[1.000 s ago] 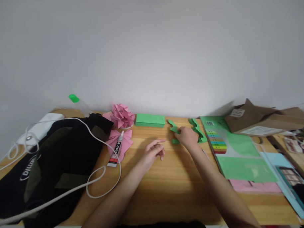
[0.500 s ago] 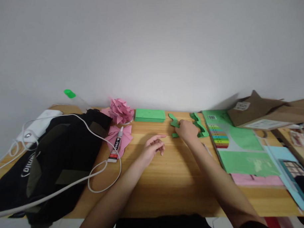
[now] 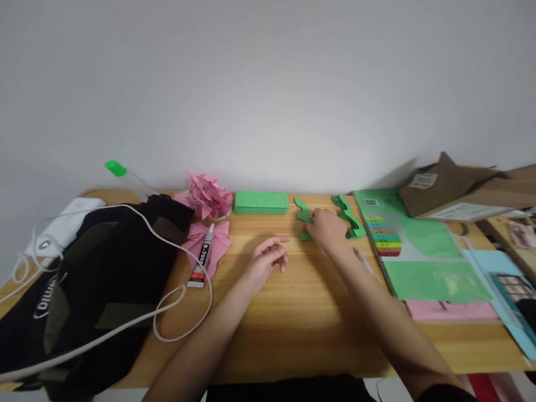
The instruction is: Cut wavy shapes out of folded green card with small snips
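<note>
My right hand (image 3: 329, 229) rests at the far middle of the wooden table (image 3: 299, 307), fingers closed on a green wavy paper cutout (image 3: 301, 214) that sticks out to its left. More green wavy cutouts (image 3: 349, 222) lie just right of that hand. My left hand (image 3: 266, 261) hovers nearer me over bare wood, fingers loosely curled and apart, holding nothing. A stack of green paper (image 3: 261, 202) lies by the wall behind it.
A black bag (image 3: 93, 277) with a white cable (image 3: 176, 315) fills the left side. Pink folded paper flowers (image 3: 206, 194) and a glue tube (image 3: 202, 258) lie beside it. Coloured paper packs (image 3: 424, 265) and a brown paper bag (image 3: 462, 190) sit at the right.
Both hands have stayed almost in place; the right hand has edged slightly on the green cutout. The view has tilted a little, so everything sits slightly higher and further left.
</note>
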### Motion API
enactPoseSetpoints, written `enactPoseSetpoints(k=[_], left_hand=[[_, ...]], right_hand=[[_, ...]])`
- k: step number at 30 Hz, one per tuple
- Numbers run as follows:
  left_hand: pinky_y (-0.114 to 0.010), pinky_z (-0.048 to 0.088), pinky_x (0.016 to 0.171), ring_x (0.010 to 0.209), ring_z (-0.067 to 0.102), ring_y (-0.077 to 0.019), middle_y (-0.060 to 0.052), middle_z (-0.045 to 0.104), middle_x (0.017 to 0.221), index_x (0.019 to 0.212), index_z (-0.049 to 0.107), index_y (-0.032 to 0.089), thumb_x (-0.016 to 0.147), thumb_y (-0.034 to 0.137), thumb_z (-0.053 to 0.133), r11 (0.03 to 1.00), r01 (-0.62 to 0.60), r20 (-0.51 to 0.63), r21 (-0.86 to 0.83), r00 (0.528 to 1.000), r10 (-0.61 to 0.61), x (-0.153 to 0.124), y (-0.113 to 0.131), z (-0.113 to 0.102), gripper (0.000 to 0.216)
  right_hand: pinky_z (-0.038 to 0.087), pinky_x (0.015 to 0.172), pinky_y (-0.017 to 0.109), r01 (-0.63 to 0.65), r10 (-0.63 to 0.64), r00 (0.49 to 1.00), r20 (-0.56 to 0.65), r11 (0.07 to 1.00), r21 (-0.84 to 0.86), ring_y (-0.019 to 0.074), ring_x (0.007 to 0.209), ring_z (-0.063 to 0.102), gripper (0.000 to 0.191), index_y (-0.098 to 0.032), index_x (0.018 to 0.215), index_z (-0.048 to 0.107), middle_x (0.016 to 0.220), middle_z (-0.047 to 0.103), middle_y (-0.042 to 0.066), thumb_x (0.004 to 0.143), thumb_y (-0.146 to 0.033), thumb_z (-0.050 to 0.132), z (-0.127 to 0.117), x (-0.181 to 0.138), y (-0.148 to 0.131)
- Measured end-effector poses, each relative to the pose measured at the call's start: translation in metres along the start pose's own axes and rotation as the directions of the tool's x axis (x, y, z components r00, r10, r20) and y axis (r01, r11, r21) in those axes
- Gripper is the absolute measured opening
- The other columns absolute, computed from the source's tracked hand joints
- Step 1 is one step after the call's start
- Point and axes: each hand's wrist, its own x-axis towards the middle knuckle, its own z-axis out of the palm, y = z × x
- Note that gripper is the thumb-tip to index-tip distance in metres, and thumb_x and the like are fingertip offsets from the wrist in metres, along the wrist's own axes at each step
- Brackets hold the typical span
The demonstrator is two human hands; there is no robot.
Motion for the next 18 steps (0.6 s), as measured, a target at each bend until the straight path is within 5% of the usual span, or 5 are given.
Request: enactPoseSetpoints(k=[3,6,9,18], left_hand=[[-0.024,0.034,0.048,0.048,0.051,-0.0095,0.001,0.059,0.058,0.091,0.068,0.012,0.063,0.031,0.079,1.0,0.004,-0.003,0.001,1.0,-0.004,0.0,0.001,0.0,0.036],[-0.024,0.034,0.048,0.049,0.051,-0.0099,0.0,0.06,0.057,0.088,0.068,0.012,0.062,0.031,0.079,1.0,0.012,-0.005,0.005,1.0,-0.011,0.0,0.001,0.0,0.034],[-0.024,0.034,0.048,0.05,0.051,-0.01,0.001,0.059,0.057,0.086,0.068,0.013,0.062,0.03,0.079,1.0,0.008,-0.004,0.007,1.0,-0.008,0.001,0.0,0.0,0.032],[-0.024,0.034,0.047,0.047,0.051,-0.0096,0.002,0.058,0.054,0.082,0.068,0.013,0.06,0.032,0.081,1.0,0.001,0.012,-0.002,1.0,-0.001,0.002,0.0,0.001,0.032]], right_hand=[[0.052,0.094,0.046,0.185,-0.186,0.978,-0.091,0.983,-0.025,0.0266,0.115,0.06,0.036,-0.016,0.128,0.057,0.13,0.06,0.013,0.095,-0.031,0.06,-0.009,0.001,-0.008],[0.043,0.106,0.045,0.438,-0.443,0.886,-0.135,0.896,-0.066,0.0301,0.131,0.048,0.05,-0.014,0.138,0.05,0.142,0.051,0.017,0.091,-0.026,0.064,-0.023,0.013,-0.022],[0.047,0.101,0.053,0.6,-0.61,0.788,-0.087,0.792,-0.111,0.0303,0.124,0.054,0.046,-0.018,0.135,0.053,0.141,0.053,0.013,0.093,-0.032,0.063,-0.034,0.033,-0.041],[0.055,0.09,0.048,0.704,-0.697,0.71,0.107,0.693,-0.157,0.0258,0.109,0.063,0.036,-0.017,0.127,0.058,0.129,0.06,0.011,0.095,-0.032,0.062,-0.036,0.066,-0.078]])
